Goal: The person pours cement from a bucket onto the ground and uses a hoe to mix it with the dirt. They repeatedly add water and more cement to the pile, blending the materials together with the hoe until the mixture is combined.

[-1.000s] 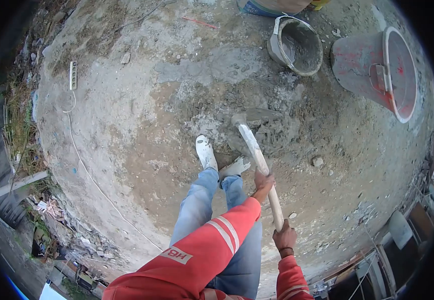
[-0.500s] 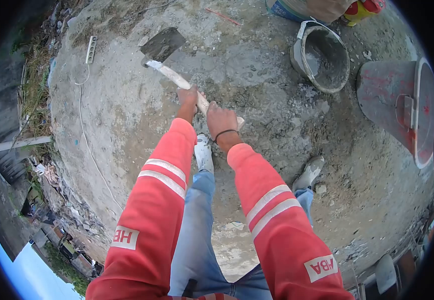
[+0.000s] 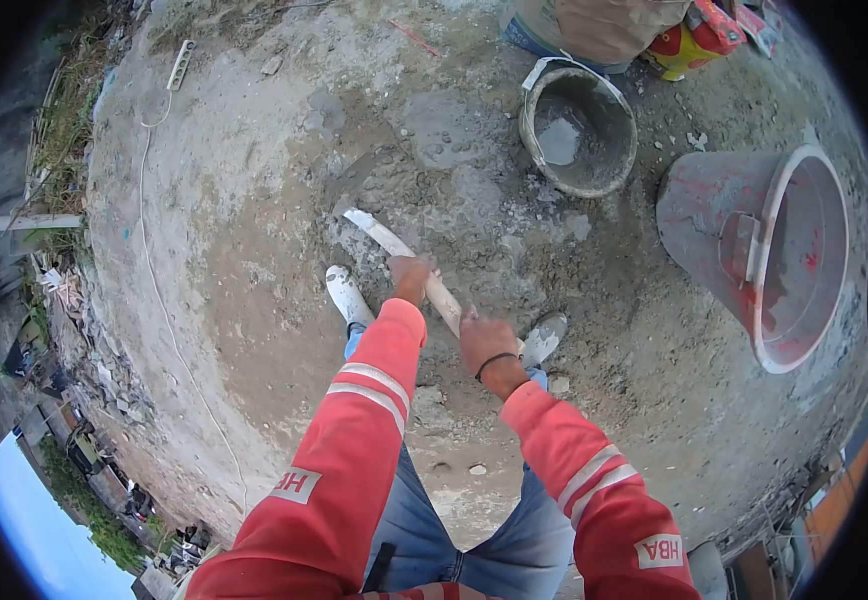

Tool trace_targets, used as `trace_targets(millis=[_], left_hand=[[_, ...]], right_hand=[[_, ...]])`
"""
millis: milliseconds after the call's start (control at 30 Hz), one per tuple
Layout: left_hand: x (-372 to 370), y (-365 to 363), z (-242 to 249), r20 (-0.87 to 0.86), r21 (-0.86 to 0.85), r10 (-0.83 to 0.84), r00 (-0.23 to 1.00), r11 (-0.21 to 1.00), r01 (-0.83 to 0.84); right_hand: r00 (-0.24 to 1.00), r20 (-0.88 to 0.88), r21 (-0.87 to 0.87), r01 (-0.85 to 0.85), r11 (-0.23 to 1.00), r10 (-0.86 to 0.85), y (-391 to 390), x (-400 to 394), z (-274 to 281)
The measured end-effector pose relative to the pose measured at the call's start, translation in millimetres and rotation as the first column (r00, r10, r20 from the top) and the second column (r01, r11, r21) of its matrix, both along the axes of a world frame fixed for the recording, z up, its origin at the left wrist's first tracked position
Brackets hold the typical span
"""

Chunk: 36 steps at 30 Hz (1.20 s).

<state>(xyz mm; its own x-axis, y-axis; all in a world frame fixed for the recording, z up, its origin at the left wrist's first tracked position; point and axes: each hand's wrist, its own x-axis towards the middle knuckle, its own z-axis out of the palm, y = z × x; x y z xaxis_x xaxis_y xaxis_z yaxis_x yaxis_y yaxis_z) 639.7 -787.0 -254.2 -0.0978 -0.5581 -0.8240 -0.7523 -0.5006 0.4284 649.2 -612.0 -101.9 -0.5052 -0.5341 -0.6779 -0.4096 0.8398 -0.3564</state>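
Observation:
My left hand (image 3: pixel 412 277) is wrapped round the pale wooden handle of a hoe (image 3: pixel 386 236), about midway along it. Closer to the handle's lower end, my right hand (image 3: pixel 487 340) grips the same shaft, with a dark band on the wrist. The handle slants across the ground in front of my feet. Its white upper end points to the far left, where the grey, mud-coated blade blends with the wet ground and its outline is hard to make out. Damp grey mortar-like material (image 3: pixel 454 130) is spread around and beyond the blade.
A mud-stained bucket (image 3: pixel 614 180) with some liquid stands ahead right. Beside it, a large grey tub (image 3: pixel 704 205) lies tipped over. Bags (image 3: pixel 614 30) stand behind. A power strip (image 3: pixel 182 66) with a white cord lies left. My light-coloured boots (image 3: pixel 347 295) flank the handle.
The hoe has come back towards my feet, and its blade now lies lower against the wet ground. Both hands have kept hold of the handle. The view has shifted to the right.

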Motion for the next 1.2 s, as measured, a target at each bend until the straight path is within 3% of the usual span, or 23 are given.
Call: trace_targets(millis=[133, 233, 333, 400, 433, 533, 600, 667, 700, 733, 800, 833, 900, 967, 1033, 1100, 1167, 1200], left_hand=[[57.2, 59.9, -1.3, -0.125, 0.296, 0.266, 0.956, 0.929, -0.220], [81.9, 140.4, 39.9, -0.027, 0.353, 0.345, 0.938, 0.881, -0.314], [95.7, 184.7, 66.8, 0.070, 0.332, 0.259, 0.963, 0.904, -0.268], [100.1, 191.8, 71.7, -0.034, 0.237, 0.148, 0.988, 0.962, -0.136], [62.6, 168.4, 107.2, -0.014, 0.233, 0.109, 0.994, 0.967, -0.103], [-21.0, 107.8, 125.5, -0.240, 0.116, -0.036, 0.970, 0.991, 0.065], [-77.9, 69.6, 115.6, -0.292, -0.047, -0.230, 0.928, 0.973, 0.226], [-126.8, 40.8, 108.2, -0.242, -0.174, -0.464, 0.852, 0.885, 0.433], [-134.2, 42.3, 99.0, -0.238, -0.173, -0.468, 0.851, 0.883, 0.437], [-139.3, 44.5, 88.0, -0.147, -0.168, -0.568, 0.810, 0.821, 0.546], [-128.0, 55.2, 65.4, 0.010, -0.152, -0.734, 0.679, 0.670, 0.727], [-109.6, 69.5, 54.0, 0.075, -0.139, -0.799, 0.597, 0.584, 0.800], [-76.8, 94.5, 66.4, 0.136, -0.100, -0.819, 0.557, 0.548, 0.830], [-32.2, 107.4, 56.4, 0.103, 0.084, -0.795, 0.598, 0.606, 0.791], [13.4, 117.1, 71.2, 0.135, -0.022, -0.726, 0.675, 0.679, 0.734], [54.0, 103.8, 99.5, -0.002, 0.143, -0.533, 0.846, 0.837, 0.528], [99.2, 88.3, 106.5, 0.012, 0.230, -0.408, 0.913, 0.890, 0.394], [114.0, 77.3, 117.5, 0.001, 0.235, -0.330, 0.944, 0.917, 0.321]], right_hand=[[0.950, 0.285, 0.173, 0.079, 0.982, -0.127, 77.0, 34.6, 65.0], [0.929, 0.279, 0.308, 0.152, 0.939, -0.242, 133.3, 70.8, 107.4], [0.912, 0.257, 0.375, 0.211, 0.903, -0.320, 173.3, 117.5, 112.3], [0.884, 0.224, 0.397, 0.302, 0.867, -0.411, 177.1, 136.4, 111.7], [0.882, 0.179, 0.366, 0.353, 0.861, -0.437, 166.6, 135.0, 106.7], [0.863, 0.053, 0.212, 0.482, 0.850, -0.502, 106.6, 93.5, 68.6], [0.779, 0.125, 0.048, 0.614, 0.788, -0.614, 60.5, 42.4, 44.2], [0.693, 0.210, -0.137, 0.719, 0.681, -0.690, 31.1, 14.4, 6.1], [0.644, 0.264, -0.233, 0.765, 0.600, -0.718, 22.2, 11.1, -6.5], [0.643, 0.265, -0.234, 0.766, 0.599, -0.719, 15.1, 15.9, -3.3], [0.266, 0.517, -0.045, 0.958, 0.285, -0.814, 6.9, 29.3, 14.3], [0.272, 0.514, -0.043, 0.955, 0.292, -0.813, 11.3, 39.1, 27.0], [-0.137, 0.619, 0.246, 0.969, 0.026, -0.773, 15.6, 66.7, 55.7], [-0.167, 0.599, 0.236, 0.971, -0.026, -0.783, 25.9, 101.9, 70.6], [-0.031, 0.553, 0.239, 0.963, 0.123, -0.833, 41.5, 134.2, 83.5], [0.360, 0.409, 0.107, 0.894, 0.436, -0.839, 41.5, 158.4, 109.9], [0.593, 0.255, 0.087, 0.773, 0.629, -0.764, 40.5, 201.7, 117.7], [0.606, 0.258, 0.086, 0.762, 0.642, -0.753, 31.6, 206.2, 122.5]])
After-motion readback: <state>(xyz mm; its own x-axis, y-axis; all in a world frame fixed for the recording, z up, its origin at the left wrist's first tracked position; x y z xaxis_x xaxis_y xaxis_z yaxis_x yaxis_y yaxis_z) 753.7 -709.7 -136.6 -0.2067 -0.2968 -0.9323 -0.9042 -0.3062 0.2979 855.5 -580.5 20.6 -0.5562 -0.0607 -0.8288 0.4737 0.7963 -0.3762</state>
